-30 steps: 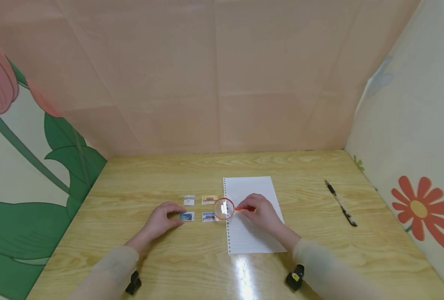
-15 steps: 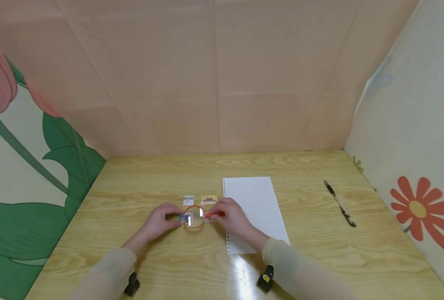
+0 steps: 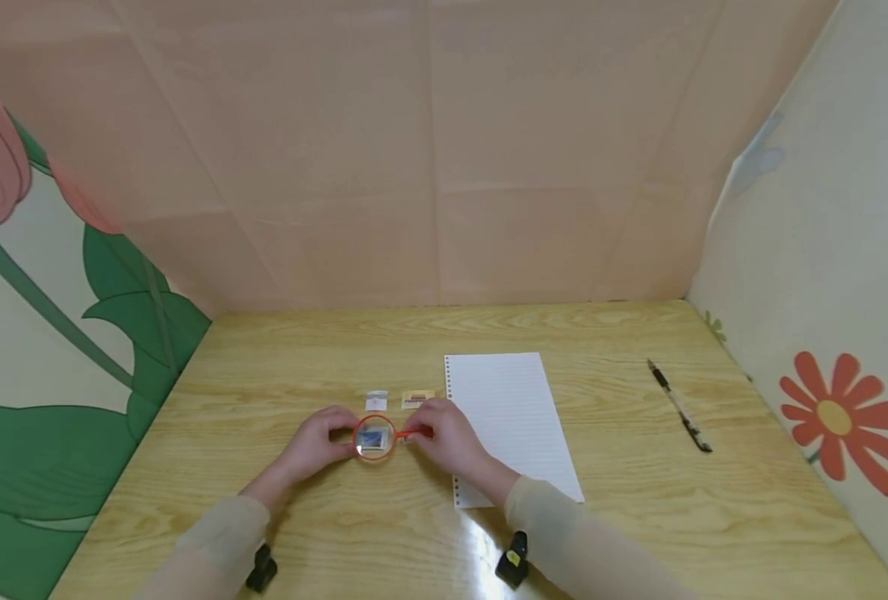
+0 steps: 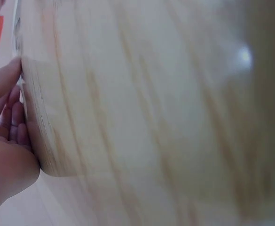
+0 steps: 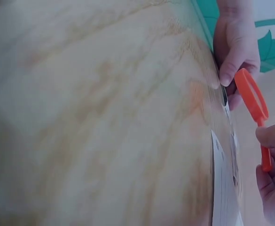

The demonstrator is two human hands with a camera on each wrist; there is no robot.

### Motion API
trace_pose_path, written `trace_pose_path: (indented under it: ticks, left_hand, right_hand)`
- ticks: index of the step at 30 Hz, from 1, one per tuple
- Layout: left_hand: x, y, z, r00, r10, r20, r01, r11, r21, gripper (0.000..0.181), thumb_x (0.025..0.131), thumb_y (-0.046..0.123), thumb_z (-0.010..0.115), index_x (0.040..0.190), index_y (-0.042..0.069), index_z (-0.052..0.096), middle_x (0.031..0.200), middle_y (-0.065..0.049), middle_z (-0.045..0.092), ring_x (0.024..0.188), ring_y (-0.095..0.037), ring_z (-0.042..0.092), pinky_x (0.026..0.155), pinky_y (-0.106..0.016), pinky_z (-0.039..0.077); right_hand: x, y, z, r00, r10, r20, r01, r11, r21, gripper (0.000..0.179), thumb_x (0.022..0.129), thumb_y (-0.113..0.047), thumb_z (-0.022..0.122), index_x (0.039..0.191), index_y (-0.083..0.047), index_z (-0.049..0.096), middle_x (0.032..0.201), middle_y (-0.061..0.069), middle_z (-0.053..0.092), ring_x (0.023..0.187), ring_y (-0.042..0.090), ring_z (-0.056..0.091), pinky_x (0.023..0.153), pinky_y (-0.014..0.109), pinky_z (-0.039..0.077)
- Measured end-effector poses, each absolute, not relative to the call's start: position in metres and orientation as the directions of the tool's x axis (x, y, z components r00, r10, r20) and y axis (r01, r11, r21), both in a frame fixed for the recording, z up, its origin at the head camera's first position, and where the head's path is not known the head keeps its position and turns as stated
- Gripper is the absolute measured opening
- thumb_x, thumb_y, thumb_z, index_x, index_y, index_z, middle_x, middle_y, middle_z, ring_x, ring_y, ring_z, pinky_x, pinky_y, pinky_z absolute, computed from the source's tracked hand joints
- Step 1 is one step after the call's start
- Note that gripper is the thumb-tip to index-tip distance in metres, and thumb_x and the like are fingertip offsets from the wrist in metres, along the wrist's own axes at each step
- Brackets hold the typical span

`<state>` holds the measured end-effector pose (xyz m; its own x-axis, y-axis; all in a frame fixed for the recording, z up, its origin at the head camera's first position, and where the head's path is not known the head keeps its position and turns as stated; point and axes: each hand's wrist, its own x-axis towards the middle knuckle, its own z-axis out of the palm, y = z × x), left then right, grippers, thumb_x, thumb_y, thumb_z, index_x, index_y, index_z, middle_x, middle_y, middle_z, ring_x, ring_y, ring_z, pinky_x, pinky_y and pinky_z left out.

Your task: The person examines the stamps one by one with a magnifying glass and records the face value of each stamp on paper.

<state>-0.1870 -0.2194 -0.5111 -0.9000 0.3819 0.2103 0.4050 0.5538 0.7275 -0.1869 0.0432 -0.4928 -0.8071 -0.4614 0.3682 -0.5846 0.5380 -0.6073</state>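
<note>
Wood table (image 3: 369,533), right hand (image 3: 450,437) pinching a red magnifier (image 5: 261,121) over a stamp (image 3: 372,439), left hand's (image 3: 316,447) hold unclear, probably mid-inspection so steady aim next imo.

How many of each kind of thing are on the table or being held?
Little pictures: 4 (one mostly hidden by the right hand)
Magnifying glass: 1
Paper sheet: 1
Pen: 1
Total: 7
</note>
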Motion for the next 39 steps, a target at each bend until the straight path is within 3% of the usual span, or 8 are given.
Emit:
trace_pose_path:
  ticks: [39]
  left_hand:
    - [-0.1856, -0.2183, -0.5094, -0.912, 0.362, 0.192, 0.378, 0.561, 0.736, 0.029, 0.072, 0.002, 0.084, 0.100, 0.005, 0.075, 0.105, -0.004, 0.065, 0.103, -0.026, 0.060, 0.096, -0.045, 0.047]
  right_hand:
    - [-0.1883, 0.0406, -0.4941, -0.798, -0.458, 0.392, -0.599, 0.527, -0.603, 0.014, 0.079, -0.001, 0.078, 0.084, -0.013, 0.075, 0.083, -0.005, 0.064, 0.083, 0.014, 0.056, 0.078, 0.032, 0.048]
